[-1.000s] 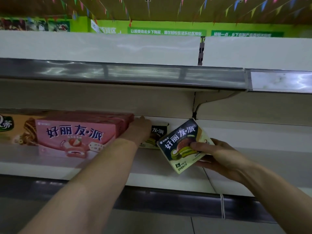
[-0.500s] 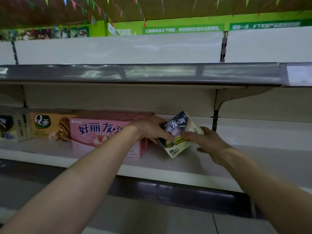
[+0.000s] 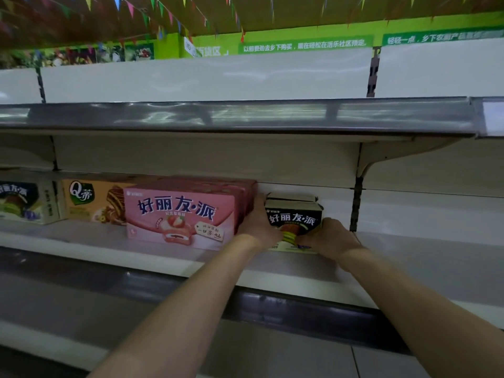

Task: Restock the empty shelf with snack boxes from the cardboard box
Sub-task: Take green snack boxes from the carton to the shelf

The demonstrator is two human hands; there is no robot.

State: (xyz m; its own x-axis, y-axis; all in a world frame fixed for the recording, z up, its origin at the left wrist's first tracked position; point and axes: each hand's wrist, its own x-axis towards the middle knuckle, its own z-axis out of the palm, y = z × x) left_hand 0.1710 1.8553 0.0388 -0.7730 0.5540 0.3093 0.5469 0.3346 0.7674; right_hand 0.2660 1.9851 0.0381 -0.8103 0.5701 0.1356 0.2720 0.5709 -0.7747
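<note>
— Pink carton (image 3: 180,216) sits at 9 o'clock of the work point. What lies further left?

— Row order from the 9 o'clock end: dark-and-cream box (image 3: 19,201), orange box (image 3: 92,200), then the pink carton. All rest on the shelf (image 3: 409,257).

— And the item in hand?

— Dark snack box (image 3: 293,219), upright on the shelf, front panel facing out, just beside the pink carton at its 3 o'clock. A second box (image 3: 290,197) of the same kind stands directly behind it. Left hand (image 3: 257,227) grips its 9 o'clock edge, fingers tucked into the gap beside the pink carton. Right hand (image 3: 331,237) grips the 4 o'clock corner, fingers curled over the front.

— Procedure for seating it?

— Recommended: keep the base flat and push straight back toward 12 o'clock until it meets the second box. Square the face with the shelf lip, then withdraw the left fingers first (the gap looks tight, so a snag could skew the box). The cardboard box is not in view.
</note>
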